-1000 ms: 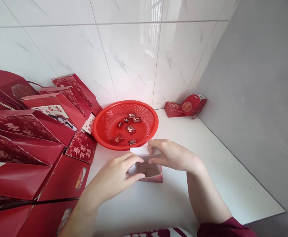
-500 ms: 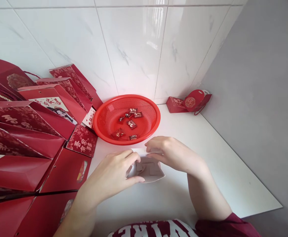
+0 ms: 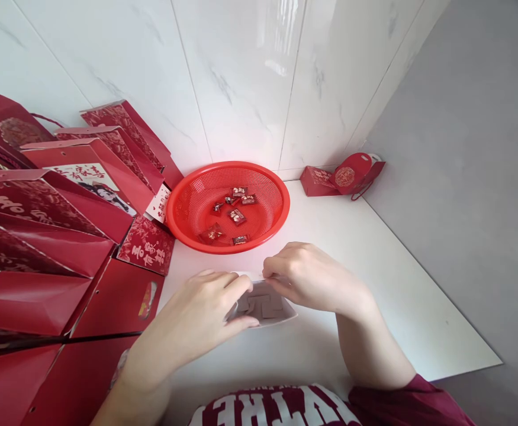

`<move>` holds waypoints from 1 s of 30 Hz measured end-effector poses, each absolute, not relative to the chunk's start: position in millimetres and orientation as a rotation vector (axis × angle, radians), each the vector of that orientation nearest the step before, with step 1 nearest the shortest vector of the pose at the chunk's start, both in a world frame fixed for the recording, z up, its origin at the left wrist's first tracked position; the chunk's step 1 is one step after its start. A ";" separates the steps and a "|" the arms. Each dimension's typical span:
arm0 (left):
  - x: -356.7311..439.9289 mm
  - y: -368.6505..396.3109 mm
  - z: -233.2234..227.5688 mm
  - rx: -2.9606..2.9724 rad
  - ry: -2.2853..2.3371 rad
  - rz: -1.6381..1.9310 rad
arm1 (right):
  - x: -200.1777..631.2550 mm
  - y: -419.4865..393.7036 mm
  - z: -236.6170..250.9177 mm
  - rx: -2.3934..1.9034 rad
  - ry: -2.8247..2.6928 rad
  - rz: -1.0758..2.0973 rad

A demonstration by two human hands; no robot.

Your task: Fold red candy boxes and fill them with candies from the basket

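Note:
Between my hands stands a small paper gift box (image 3: 270, 306), its top open and its pale inside showing folded flaps at the bottom. My left hand (image 3: 209, 307) grips the box's left side, fingers along the far edge and thumb at the near edge. With fingers and thumb pinched, my right hand (image 3: 305, 275) holds the far top flap of the box. Just beyond my hands sits a red plastic basket (image 3: 176, 228) with several wrapped candies (image 3: 236, 216) in it.
Red gift boxes (image 3: 76, 207) crowd the left side in rows. Two more red boxes (image 3: 323, 180) stand in the back right corner of the white table (image 3: 401, 284). A tiled wall (image 3: 241, 83) rises behind, and a grey panel (image 3: 467, 177) borders the right.
My right hand's fingers have closed in on the far flap of the box. My left hand keeps its grip. The view has tilted slightly.

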State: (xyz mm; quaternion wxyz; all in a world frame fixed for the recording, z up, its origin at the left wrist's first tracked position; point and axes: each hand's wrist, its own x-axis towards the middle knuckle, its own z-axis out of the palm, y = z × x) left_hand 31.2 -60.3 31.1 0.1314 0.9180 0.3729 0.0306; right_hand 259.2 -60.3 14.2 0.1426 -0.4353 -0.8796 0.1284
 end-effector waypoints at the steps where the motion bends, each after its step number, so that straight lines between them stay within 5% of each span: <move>1: 28.4 -59.4 31.3 2.668 1.084 0.121 | 258.7 -60.6 15.0 -1.221 -2.536 0.341; 22: 21.7 -58.2 33.5 2.613 0.973 0.212 | 262.1 -64.0 18.5 -1.247 -2.502 0.275; 30: 20.5 -55.6 41.5 2.243 1.023 1.470 | 268.0 -83.0 33.8 -1.007 -1.889 0.260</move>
